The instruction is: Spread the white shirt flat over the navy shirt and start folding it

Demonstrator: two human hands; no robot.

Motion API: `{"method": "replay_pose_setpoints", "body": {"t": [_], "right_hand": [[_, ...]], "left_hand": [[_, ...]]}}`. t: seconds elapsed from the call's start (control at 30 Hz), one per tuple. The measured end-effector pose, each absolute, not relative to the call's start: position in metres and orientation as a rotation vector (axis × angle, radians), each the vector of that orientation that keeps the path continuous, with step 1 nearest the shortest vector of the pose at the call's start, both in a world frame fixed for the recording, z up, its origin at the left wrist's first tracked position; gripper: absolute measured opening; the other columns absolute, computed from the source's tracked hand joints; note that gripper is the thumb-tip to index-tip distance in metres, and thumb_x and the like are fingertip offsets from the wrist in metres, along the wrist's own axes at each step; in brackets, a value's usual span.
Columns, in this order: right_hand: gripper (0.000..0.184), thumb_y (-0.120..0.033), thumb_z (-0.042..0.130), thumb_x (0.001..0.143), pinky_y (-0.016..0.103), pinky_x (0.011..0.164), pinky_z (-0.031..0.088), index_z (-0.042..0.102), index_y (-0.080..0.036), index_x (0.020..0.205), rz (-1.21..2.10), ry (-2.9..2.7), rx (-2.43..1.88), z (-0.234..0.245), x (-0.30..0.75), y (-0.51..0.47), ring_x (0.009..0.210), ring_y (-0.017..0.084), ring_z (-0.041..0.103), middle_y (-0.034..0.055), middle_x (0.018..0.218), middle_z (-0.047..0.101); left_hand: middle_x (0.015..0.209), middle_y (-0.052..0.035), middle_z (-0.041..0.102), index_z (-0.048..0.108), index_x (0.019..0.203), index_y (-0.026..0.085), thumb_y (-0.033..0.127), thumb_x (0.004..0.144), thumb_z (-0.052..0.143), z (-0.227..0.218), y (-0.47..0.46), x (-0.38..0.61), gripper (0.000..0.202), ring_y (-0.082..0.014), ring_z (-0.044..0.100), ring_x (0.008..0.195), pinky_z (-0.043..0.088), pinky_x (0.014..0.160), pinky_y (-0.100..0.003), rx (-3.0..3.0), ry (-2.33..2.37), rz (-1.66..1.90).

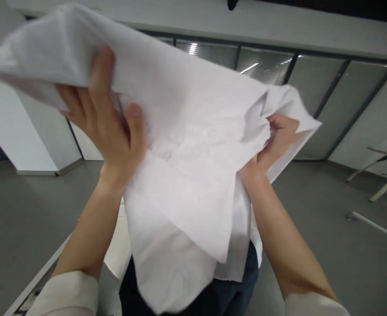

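cloth [180, 145] hangs between left hand [104, 118] and right hand [275, 140]; a table [382, 151] stands far right.

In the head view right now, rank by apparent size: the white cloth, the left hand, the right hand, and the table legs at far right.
1. white cloth, by far the largest.
2. left hand.
3. right hand, partly hidden in the cloth, so its rank against the left is unsure.
4. table legs, distant, so smallest-looking.

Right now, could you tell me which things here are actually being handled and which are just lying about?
In hand:
white cloth, held up by left hand and right hand

Lying about:
white table edge
folding table
dark blue fabric
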State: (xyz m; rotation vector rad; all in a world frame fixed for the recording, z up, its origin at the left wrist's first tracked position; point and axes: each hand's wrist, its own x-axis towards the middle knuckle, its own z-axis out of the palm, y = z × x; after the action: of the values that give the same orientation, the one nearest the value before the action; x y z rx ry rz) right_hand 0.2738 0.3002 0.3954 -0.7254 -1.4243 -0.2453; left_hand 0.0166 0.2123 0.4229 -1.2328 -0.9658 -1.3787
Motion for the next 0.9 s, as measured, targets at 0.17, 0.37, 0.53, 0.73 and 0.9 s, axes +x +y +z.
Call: {"method": "replay_pose_setpoints", "body": {"t": [0.17,0.37,0.53,0.73,0.9], "right_hand": [[0.028,-0.038,0.041,0.093,0.056,0.098,0.036,0.06,-0.018,0.096,-0.4,-1.461,-1.29,0.353,0.286,0.353,0.108,0.032,0.054,0.0107,0.097,0.064],[0.036,-0.037,0.063,0.087,0.05,0.096,0.04,0.064,-0.014,0.115,0.254,-2.179,-2.07,0.219,0.285,0.42,0.115,0.036,0.058,0.0193,0.12,0.064],[0.036,-0.035,0.061,0.09,0.04,0.097,0.043,0.064,-0.018,0.122,0.337,-2.281,-2.008,0.173,0.264,0.433,0.122,0.032,0.056,0.0174,0.135,0.057],[0.043,-0.038,0.049,0.098,0.033,0.094,0.044,0.06,-0.015,0.132,0.411,-2.248,-1.955,0.174,0.24,0.473,0.123,0.028,0.058,0.0187,0.139,0.056],[0.036,-0.042,0.058,0.092,0.034,0.084,0.047,0.068,-0.013,0.111,0.507,-2.203,-2.008,0.153,0.23,0.487,0.108,0.03,0.066,0.0178,0.115,0.07]], "left_hand": [[0.115,-0.014,0.069,0.063,0.116,0.004,0.052,0.105,0.023,0.372,0.279,-0.019,0.064,-0.0253,0.062,0.119,0.042,0.106,-0.038,-1.733,-1.608,-1.187],[0.091,-0.0084,0.074,0.069,0.102,0.008,0.04,0.09,0.063,0.232,0.337,-0.042,0.034,-0.0215,0.071,0.091,0.052,0.085,-0.03,-2.24,-1.987,-0.585],[0.12,-0.0194,0.066,0.07,0.11,0.013,0.014,0.078,0.074,0.182,0.354,-0.034,0.032,-0.0364,0.056,0.122,0.04,0.105,-0.051,-2.231,-2.104,-0.479],[0.134,-0.0154,0.056,0.065,0.12,0.019,0.03,0.087,0.064,0.172,0.403,-0.006,0.035,-0.0299,0.061,0.115,0.047,0.097,-0.04,-2.207,-2.272,-0.612],[0.093,-0.0081,0.073,0.064,0.112,0.014,0.031,0.084,0.066,0.154,0.446,0.0,0.032,-0.0177,0.07,0.066,0.051,0.066,-0.027,-2.221,-2.527,-0.765]]}}
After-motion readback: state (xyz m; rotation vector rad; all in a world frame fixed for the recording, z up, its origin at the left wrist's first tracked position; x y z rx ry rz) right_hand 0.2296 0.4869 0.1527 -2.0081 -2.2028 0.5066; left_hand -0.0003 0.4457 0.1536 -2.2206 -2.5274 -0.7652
